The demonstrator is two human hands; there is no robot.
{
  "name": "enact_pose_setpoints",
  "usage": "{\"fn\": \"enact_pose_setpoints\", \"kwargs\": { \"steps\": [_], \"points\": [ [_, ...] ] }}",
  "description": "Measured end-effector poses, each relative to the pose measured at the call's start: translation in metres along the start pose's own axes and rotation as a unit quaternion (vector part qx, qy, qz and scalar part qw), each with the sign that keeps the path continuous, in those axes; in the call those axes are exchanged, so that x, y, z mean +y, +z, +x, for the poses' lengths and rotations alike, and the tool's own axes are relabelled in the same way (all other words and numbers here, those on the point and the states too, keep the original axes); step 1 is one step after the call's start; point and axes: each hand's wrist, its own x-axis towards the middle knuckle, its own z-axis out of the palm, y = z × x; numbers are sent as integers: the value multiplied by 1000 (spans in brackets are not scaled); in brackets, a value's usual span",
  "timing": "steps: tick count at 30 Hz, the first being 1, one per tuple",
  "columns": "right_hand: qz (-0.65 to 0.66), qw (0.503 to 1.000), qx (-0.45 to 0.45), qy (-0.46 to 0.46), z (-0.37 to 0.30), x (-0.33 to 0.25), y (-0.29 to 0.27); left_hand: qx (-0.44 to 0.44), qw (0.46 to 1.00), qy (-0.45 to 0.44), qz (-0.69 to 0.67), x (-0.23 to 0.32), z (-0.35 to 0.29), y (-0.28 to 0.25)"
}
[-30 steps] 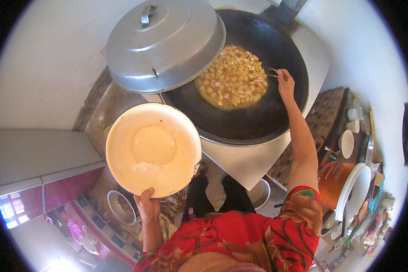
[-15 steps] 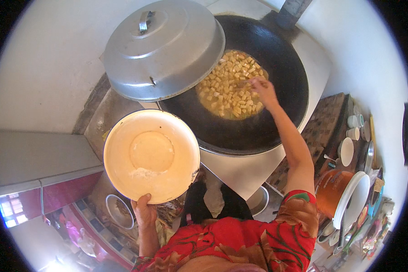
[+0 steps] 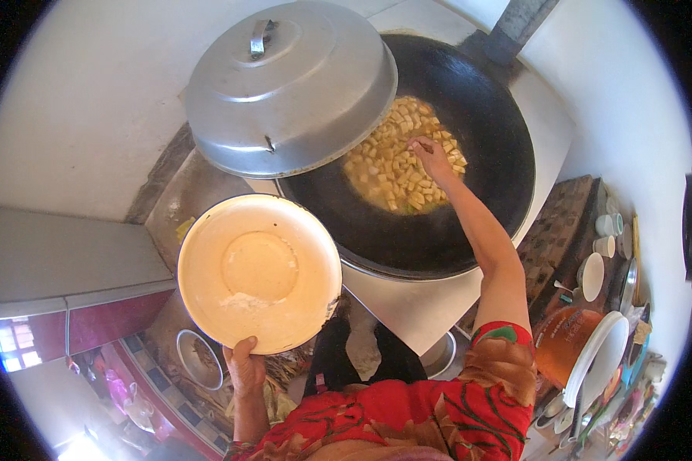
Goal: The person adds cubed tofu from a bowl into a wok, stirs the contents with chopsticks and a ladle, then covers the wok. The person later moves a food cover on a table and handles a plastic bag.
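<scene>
My left hand [image 3: 244,366] grips the near rim of a cream enamel basin [image 3: 257,265], thumb on the inside, the basin tipped so its inside shows. A little white powder [image 3: 247,300] lies in it. Over a big black wok [image 3: 490,138] my right hand [image 3: 430,155] hangs with its fingers pinched together; whatever is between them is too small to make out. Beneath that hand, pale yellow cubes [image 3: 396,169] of food sit in broth at the bottom of the wok. A large domed metal lid [image 3: 292,88] covers the wok's left part.
The wok is set into a white-topped stove [image 3: 396,302]. At the right stand an orange bucket [image 3: 565,342] with a white rim and several bowls [image 3: 590,276]. Low on the left is a metal basin [image 3: 200,359]. A dark pipe [image 3: 517,31] rises behind the wok.
My right hand has shifted slightly left over the cubes, its fingers now drawn together. The whole view has tilted slightly. The basin stays in my left hand.
</scene>
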Motion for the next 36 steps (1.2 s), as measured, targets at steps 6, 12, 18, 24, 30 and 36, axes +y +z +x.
{"fn": "enact_pose_setpoints", "kwargs": {
  "steps": [6,12,18,24,30,36],
  "points": [
    [-47,986,113,-111,25,-34,-16,13,1000,5,-22,7,-4,5],
    [-24,997,70,-35,37,-4,24,41,999,-12,-18,14,1,6],
    [-32,995,-96,-14,5,-6,4,14,1000,2,-26,9,23,12],
    [18,991,-106,76,-76,-91,-48,-58,998,4,-41,9,42,28],
    [119,979,-142,80,-171,-106,-20,-89,996,20,-23,-8,52,41],
    [22,998,-62,0,-157,-50,-52,-151,987,24,-41,6,45,67]
  ]
}}
